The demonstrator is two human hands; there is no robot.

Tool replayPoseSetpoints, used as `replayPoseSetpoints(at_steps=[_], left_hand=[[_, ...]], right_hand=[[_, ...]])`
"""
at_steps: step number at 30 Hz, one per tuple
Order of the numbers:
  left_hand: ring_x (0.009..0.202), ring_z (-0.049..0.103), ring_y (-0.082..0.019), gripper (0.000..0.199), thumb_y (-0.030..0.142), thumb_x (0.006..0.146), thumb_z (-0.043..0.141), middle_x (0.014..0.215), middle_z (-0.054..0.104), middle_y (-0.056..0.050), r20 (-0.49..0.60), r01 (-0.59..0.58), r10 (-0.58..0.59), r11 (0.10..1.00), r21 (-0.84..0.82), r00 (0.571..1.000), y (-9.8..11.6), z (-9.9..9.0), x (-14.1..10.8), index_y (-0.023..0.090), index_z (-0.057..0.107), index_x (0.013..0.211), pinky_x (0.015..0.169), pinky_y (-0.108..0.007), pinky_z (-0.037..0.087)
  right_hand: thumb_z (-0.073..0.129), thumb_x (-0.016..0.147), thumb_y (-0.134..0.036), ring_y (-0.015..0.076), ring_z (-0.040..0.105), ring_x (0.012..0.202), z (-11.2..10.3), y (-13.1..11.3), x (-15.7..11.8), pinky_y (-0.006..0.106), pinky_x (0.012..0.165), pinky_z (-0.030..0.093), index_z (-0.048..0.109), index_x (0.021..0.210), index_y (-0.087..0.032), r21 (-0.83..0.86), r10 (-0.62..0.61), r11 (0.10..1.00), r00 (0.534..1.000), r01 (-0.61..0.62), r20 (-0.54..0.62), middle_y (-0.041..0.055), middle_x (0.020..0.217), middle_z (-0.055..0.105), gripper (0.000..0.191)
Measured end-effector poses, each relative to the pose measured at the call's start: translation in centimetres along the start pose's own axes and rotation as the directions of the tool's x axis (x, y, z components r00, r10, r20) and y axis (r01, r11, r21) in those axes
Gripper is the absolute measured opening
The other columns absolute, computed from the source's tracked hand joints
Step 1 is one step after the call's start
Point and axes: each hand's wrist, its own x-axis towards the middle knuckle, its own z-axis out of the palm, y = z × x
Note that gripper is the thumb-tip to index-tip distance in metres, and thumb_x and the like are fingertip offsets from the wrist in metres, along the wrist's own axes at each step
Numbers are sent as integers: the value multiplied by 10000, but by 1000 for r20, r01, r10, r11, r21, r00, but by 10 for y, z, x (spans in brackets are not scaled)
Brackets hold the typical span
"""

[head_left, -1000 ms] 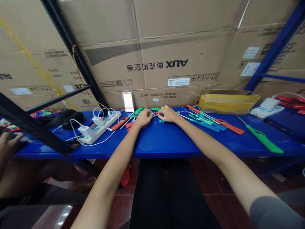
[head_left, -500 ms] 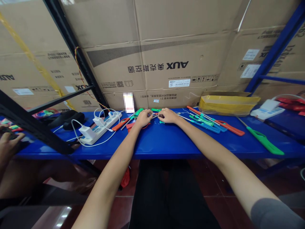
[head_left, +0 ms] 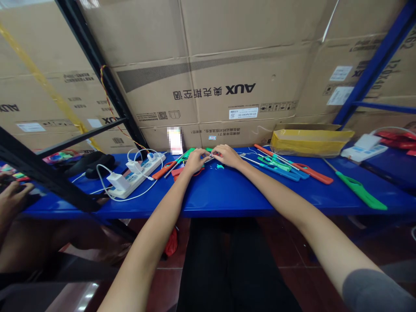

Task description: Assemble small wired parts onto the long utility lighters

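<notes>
My left hand (head_left: 197, 160) and my right hand (head_left: 226, 156) meet over the far part of the blue table (head_left: 224, 195), fingers pinched close together. Something small and pale lies between the fingertips, too small to name. Just below my right fingers is a small green plastic piece (head_left: 220, 166). Beside my left hand lie a green and a red long-necked lighter (head_left: 164, 170), with more red parts (head_left: 178, 172) partly under the wrist. To the right of my right hand, blue lighters (head_left: 287, 173) and a red one (head_left: 313, 174) lie in a loose pile with metal tubes.
A white power strip (head_left: 138, 175) with chargers and cables stands left. Behind are cardboard boxes (head_left: 211, 73) and a bright phone screen (head_left: 175, 141). A yellow-taped box (head_left: 308, 142) and a green lighter (head_left: 360, 190) are right. Another person's hand (head_left: 14, 197) shows at far left.
My right hand has shifted slightly up and left, closer to the left fingertips. The small green piece beneath it now shows more fully.
</notes>
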Motion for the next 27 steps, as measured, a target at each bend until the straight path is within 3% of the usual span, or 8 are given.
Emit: replayPoseSetpoints(at_steps=[8,27], left_hand=[[1049,749,-297,30,236,1015,856,1088,849,-88,-16,0,1,1000,6,1000,2,-1,0,224,840,1037,1040,-439,578],[1047,739,-293,32,209,1019,840,1095,853,-84,-19,-10,10,1000,-2,1000,4,-3,0,229,839,1045,1064,-440,551]], right_hand=[[718,1112,-268,291,737,1099,-1,-2,0,403,1035,491,807,1095,-232,-5,-8,1000,1000,7,-20,109,1152,854,97],[715,1103,-242,296,745,1121,-3,0,0,421,1043,504,831,1145,-247,15,3,1000,1000,-3,-16,105,1177,855,124]])
